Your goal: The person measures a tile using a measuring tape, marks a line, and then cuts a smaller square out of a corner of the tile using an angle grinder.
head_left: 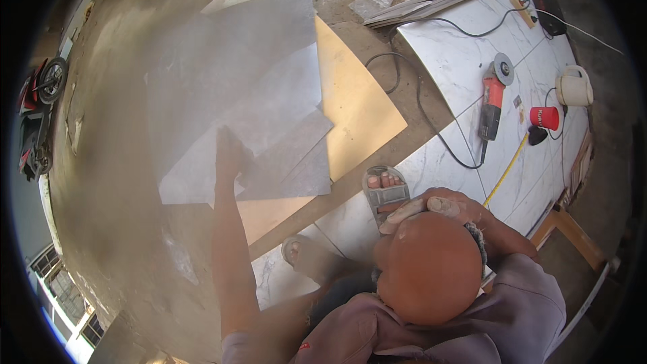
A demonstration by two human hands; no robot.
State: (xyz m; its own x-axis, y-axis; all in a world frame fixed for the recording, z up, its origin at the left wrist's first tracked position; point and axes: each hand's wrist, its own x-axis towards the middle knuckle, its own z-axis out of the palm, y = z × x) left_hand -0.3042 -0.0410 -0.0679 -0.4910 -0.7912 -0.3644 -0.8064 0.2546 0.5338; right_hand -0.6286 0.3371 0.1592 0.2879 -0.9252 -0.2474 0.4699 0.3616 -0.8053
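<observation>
Large grey tiles (269, 34) lie stacked at an angle on the ground at centre left. My left arm reaches down to them, and my left hand (232, 152) is at a pale piece of the top layer. A hazy smear hides its fingers, so I cannot tell whether it grips anything. A narrower grey cut piece (303, 141) lies beside that hand. My right hand (438, 205) is raised against the front of the head, its fingers stretched out and lying on it, with nothing seen in it. Yellowish board (360, 91) shows beneath the grey tiles.
White marbled tiles (431, 155) carry an angle grinder (493, 98), its black cord (421, 94), a red cup (544, 118), a cream jug (574, 87) and a yellow tape measure (507, 170). Thin sheets (438, 3) lie behind. A motorbike (42, 104) stands at far left.
</observation>
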